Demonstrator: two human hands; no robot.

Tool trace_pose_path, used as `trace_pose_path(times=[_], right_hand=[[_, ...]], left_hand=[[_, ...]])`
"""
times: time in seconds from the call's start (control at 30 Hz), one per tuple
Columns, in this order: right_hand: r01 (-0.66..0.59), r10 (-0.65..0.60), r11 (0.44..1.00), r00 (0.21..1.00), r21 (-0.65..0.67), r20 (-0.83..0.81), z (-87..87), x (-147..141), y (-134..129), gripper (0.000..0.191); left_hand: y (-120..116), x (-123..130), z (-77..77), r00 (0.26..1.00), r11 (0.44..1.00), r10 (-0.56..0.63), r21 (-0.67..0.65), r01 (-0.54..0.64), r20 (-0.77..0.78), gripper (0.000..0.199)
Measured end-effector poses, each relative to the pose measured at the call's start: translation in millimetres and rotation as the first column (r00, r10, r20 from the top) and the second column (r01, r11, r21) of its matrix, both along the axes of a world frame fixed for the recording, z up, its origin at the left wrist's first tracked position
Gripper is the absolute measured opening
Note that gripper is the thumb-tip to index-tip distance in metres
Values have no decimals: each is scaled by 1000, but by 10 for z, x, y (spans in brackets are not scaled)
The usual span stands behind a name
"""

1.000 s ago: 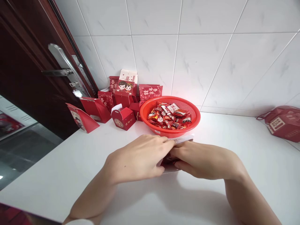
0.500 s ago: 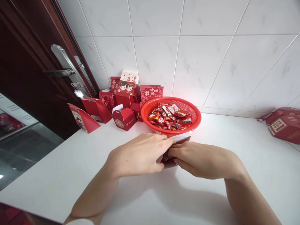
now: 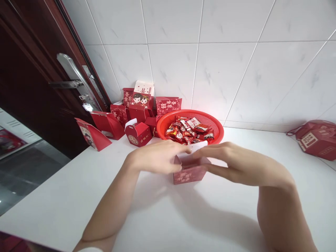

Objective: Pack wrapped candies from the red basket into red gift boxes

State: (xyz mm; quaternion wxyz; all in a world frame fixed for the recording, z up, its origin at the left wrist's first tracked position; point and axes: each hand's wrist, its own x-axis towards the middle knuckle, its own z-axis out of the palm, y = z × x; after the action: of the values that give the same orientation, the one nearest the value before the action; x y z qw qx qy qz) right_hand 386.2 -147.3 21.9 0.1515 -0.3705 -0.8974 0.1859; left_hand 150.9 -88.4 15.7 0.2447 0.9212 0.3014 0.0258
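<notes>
A small red cardboard gift box (image 3: 189, 175) stands on the white tabletop between my hands. Its top is unfolded, and a white-lined flap (image 3: 197, 146) rises at the back. My left hand (image 3: 160, 157) holds the box's left side, thumb near the front corner and fingers reaching to the back flap. On the opposite side my right hand (image 3: 236, 162) has its thumb at the front right edge and its fingers along the rear. Just behind, a red plastic basket (image 3: 219, 130) holds several wrapped candies (image 3: 189, 130); its front is partly covered by the flap and hands.
Several red gift boxes (image 3: 141, 108) stand against the tiled wall at the back left, with a smaller handled box (image 3: 138, 134) in front. A larger red box with a cord (image 3: 317, 140) sits far right. Left of the table is a dark door (image 3: 31, 63) with a metal handle.
My fingers have come out of the box's opening to its sides and edges. My right hand has moved outward to the right, and the printed front of the box now shows.
</notes>
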Motion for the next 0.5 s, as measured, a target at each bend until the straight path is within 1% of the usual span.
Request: trace_pose_path(times=[0.1, 0.17, 0.2, 0.27, 0.37, 0.5], right_hand=[[137, -135, 987, 991, 79, -24, 33, 137, 47, 29], [228, -225, 969, 974, 96, -34, 21, 211, 97, 29], [249, -248, 965, 968, 83, -27, 11, 241, 123, 30], [257, -257, 966, 966, 31, 3, -13, 282, 175, 32], [262, -259, 964, 964, -53, 54, -48, 303, 242, 38], [306, -299, 944, 952, -124, 74, -88, 279, 304, 49]], left_hand=[[306, -54, -78, 996, 994, 24, -113, -14, 87, 41], [435, -67, -118, 992, 984, -16, -176, 37, 121, 43], [472, -65, -134, 990, 979, -32, -194, 58, 137, 43], [506, -52, -160, 986, 976, -37, -205, 71, 163, 41], [513, -41, -184, 983, 979, -1, -202, 39, 186, 37], [493, -68, -173, 984, 975, 17, -220, 23, 178, 41]])
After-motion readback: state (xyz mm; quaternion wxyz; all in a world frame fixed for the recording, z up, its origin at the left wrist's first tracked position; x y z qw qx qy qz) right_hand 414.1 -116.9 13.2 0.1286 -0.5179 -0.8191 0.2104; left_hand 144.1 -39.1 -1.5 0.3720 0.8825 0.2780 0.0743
